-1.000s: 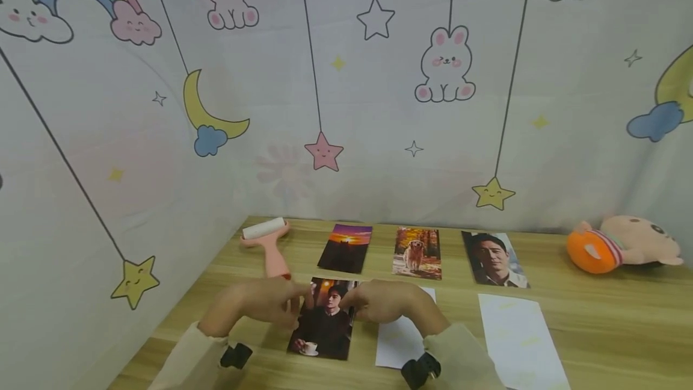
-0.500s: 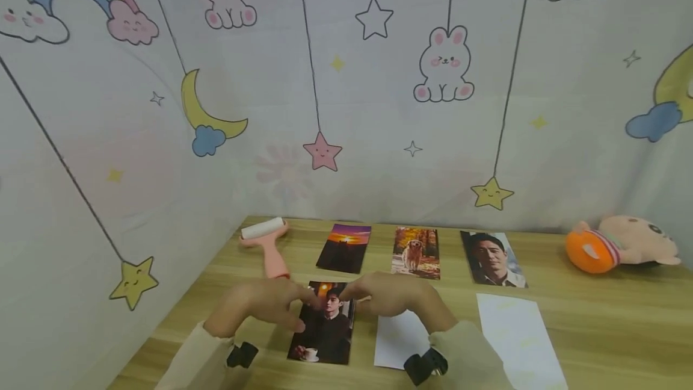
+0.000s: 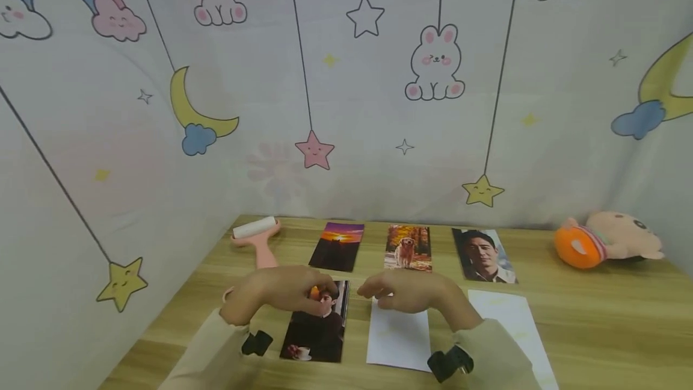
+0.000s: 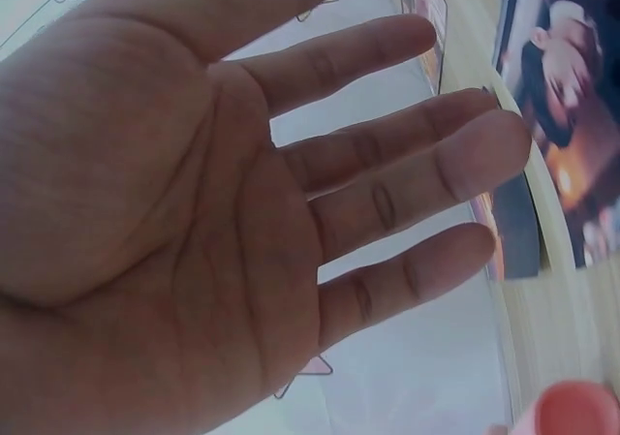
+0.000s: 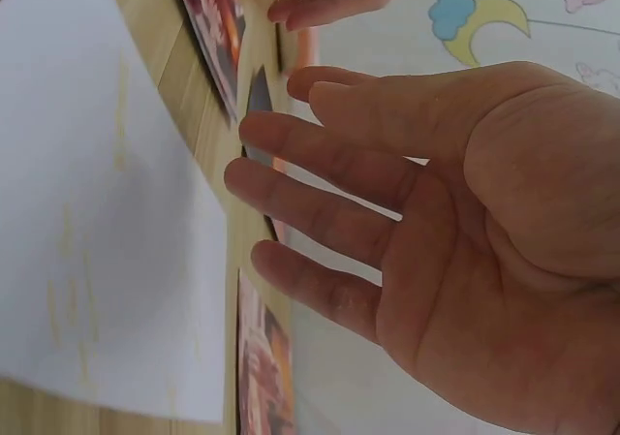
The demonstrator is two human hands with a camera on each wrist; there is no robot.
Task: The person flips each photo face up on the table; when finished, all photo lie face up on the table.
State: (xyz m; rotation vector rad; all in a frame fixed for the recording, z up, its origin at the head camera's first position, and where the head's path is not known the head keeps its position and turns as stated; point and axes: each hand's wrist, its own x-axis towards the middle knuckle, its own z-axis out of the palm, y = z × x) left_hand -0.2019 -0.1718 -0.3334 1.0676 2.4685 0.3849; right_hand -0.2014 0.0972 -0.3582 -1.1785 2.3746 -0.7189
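Observation:
A photo print of a person in dark clothes with a coffee cup (image 3: 316, 339) lies on the wooden table. My left hand (image 3: 289, 287) hovers over its upper part, hiding some of it, and the left wrist view shows the palm (image 4: 223, 193) with fingers extended, holding nothing. To the right, my right hand (image 3: 411, 294) is above the top edge of a white sheet (image 3: 399, 342). Its fingers (image 5: 310, 202) are loosely straight and grip nothing. Faint yellowish streaks mark the white sheet in the right wrist view.
Along the back lie a sunset photo (image 3: 337, 247), a dog photo (image 3: 408, 248) and a portrait photo (image 3: 485, 256). A pink-handled lint roller (image 3: 257, 239) is at the back left, a plush toy (image 3: 606, 239) at the back right. Another white sheet (image 3: 503, 312) lies beyond my right forearm.
My right hand has left the coffee-cup photo's edge and moved right, over the white sheet. My left hand has shifted right across the photo's top. The camera view has turned slightly right.

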